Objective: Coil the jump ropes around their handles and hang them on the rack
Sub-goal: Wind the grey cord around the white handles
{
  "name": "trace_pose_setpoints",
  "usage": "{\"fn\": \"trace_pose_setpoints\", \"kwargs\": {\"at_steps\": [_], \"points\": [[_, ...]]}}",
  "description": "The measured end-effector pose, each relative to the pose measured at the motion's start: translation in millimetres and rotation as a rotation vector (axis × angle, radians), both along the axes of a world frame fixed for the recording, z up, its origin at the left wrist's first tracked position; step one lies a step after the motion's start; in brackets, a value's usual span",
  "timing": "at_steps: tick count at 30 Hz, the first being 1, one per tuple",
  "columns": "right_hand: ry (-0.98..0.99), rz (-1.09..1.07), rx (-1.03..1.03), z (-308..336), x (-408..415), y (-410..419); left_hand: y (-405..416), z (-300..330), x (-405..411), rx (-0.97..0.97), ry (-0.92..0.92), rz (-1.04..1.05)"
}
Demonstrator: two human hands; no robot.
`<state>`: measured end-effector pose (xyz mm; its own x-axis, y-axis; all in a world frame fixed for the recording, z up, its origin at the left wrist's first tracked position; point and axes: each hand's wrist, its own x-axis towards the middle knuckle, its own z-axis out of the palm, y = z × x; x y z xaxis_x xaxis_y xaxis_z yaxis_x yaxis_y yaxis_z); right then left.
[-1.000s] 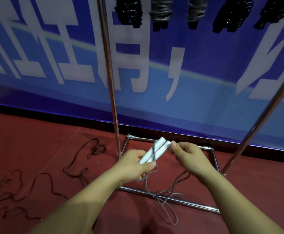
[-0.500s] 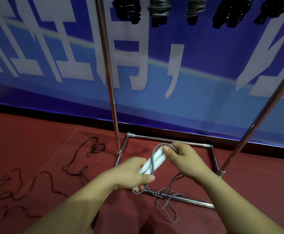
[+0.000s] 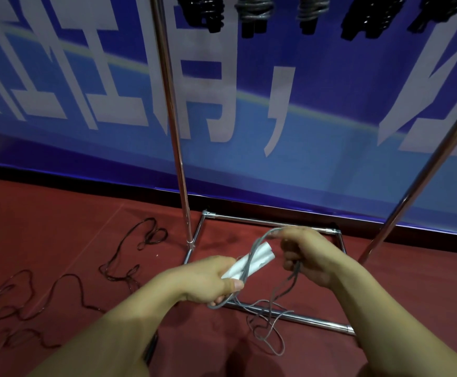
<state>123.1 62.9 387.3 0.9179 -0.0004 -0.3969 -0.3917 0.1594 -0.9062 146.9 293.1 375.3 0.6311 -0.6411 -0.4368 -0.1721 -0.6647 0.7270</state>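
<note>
Left hand [image 3: 208, 278] clenched both white handles [image 3: 252, 261] just in front of the rack [image 3: 177, 148] base; right hand [image 3: 307, 257] pinched grey rope [image 3: 257, 244] looped over them.

Pretty dim indoor shot with a cool blue-purple cast. The rack poles [image 3: 179, 170] catch bright glare streaks, the right hand [image 3: 307, 257] is motion-blurred, soft shadows sit on the near floor [image 3: 45, 227], and wide-angle bending shows at the edges.

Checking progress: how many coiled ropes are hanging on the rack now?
5 show along the top edge: far-left bundle, second bundle, middle bundle, fourth bundle, far-right bundle. More may hang beyond the frame.
</note>
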Motion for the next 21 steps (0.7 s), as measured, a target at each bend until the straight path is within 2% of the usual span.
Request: {"fn": "trace_pose_setpoints", "kwargs": {"at_steps": [2, 3, 7, 11, 17, 21], "points": [[0.036, 0.006, 0.095, 2, 0, -6, 3, 0, 0, 0.039, 0.004, -0.068], [0.021, 0.015, 0.080, 2, 0, -9, 4, 0, -1, 0.053, 0.025, -0.094], [-0.083, 0.094, -0.160, -3, -5, -16, 5, 0, -1, 0.039, 0.105, -0.166], [-0.085, 0.019, -0.188, -9, -2, -16, 5, 0, 1, -0.048, 0.082, -0.211], [-0.148, -0.023, -0.188, -13, -1, -11, 4, 0, 5, -0.340, 0.067, -0.006], [-0.187, 0.074, -0.367, -16, -2, -6, -1, -3, 13, -0.432, 0.075, 0.265]]}}
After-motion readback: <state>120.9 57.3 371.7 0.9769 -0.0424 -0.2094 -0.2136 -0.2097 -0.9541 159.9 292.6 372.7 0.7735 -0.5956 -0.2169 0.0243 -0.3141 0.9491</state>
